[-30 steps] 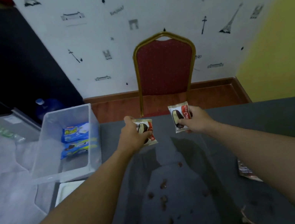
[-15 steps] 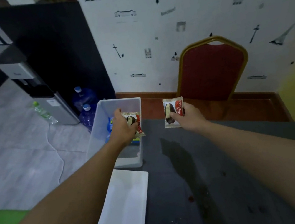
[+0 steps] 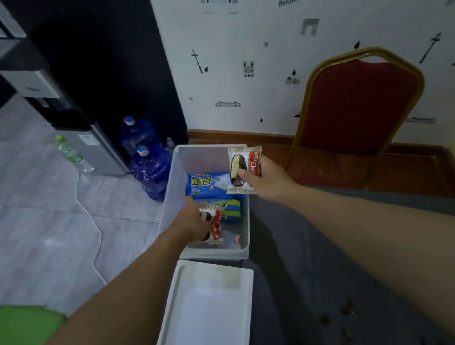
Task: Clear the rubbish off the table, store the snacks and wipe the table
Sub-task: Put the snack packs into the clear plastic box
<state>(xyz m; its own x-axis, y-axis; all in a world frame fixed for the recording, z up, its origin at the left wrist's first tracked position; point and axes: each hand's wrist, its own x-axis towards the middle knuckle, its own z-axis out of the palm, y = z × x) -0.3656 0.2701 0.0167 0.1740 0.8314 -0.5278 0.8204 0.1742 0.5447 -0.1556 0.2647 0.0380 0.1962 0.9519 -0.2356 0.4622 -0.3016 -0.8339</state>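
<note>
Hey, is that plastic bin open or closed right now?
Open. The bin has no cover on; a white lid lies beside it, and the left hand reaches inside with a snack.

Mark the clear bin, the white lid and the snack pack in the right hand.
clear bin (image 3: 203,158), head view, far wall
white lid (image 3: 209,320), head view, inner face
snack pack (image 3: 238,164), head view, wrapper front

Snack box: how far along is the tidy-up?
Done: two blue packs lie in the snack box. In hand: the left grip holds a choco pie inside the box; the right grip holds a second choco pie above its rim. Left: crumbs on the grey table, wiping, lid off.
</note>
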